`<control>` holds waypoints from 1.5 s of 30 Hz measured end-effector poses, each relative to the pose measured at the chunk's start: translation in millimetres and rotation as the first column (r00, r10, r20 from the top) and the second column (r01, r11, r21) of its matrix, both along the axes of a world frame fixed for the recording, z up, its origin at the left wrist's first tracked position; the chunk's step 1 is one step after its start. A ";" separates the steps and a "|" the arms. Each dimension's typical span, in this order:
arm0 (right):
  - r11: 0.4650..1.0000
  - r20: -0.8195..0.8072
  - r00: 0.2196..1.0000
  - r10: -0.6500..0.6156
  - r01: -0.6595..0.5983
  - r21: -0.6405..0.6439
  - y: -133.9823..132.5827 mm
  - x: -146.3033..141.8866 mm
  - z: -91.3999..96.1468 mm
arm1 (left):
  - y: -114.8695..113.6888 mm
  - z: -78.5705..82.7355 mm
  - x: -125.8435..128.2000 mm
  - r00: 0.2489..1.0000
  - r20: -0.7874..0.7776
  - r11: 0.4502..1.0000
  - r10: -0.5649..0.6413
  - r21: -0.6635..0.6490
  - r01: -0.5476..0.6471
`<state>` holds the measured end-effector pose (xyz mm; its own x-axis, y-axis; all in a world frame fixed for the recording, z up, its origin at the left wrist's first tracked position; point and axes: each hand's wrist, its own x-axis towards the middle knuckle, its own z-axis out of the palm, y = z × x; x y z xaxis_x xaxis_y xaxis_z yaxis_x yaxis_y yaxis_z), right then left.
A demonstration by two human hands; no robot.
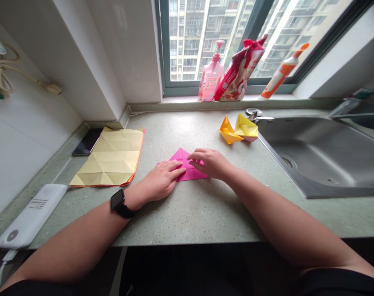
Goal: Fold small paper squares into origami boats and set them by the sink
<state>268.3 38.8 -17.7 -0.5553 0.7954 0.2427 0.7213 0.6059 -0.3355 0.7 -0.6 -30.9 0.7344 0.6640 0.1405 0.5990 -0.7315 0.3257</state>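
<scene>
A folded pink paper point(181, 156) lies flat on the green speckled counter point(193, 205). My left hand point(162, 181) rests on its left part, fingers stretched out flat and pressing down. My right hand point(210, 162) covers its right part, fingers curled down onto the paper. A black watch sits on my left wrist. Beyond my right hand stand two folded paper boats, one orange point(228, 131) and one yellow point(247, 127).
A stack of creased yellow and orange paper sheets point(111, 158) lies to the left, with a dark phone point(87, 142) behind it. A white power bank point(32, 216) sits at the near left edge. A steel sink point(322, 156) is to the right. Bottles and a pouch point(239, 74) line the windowsill.
</scene>
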 end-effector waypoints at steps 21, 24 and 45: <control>0.986 0.022 0.994 0.105 -0.101 -0.131 -2.7 -8.0 -7.4 | -1.5 24.2 -26.1 0.959 -0.169 0.970 0.227 0.128 -0.207; 0.988 0.018 0.995 0.097 -0.094 -0.126 -2.9 -7.8 -8.3 | 0.7 27.0 -36.9 0.959 -0.155 0.968 0.236 0.119 -0.219; 0.985 0.012 0.991 0.136 -0.134 -0.105 -2.1 -4.6 -10.4 | 16.7 56.7 -54.9 0.991 -0.072 0.985 -0.115 0.120 0.123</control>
<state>263.7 36.7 -28.0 -0.6630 0.7332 0.1513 0.6421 0.6608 -0.3885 -54.2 16.1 25.8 0.8174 0.5516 0.1659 0.5221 -0.8312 0.1911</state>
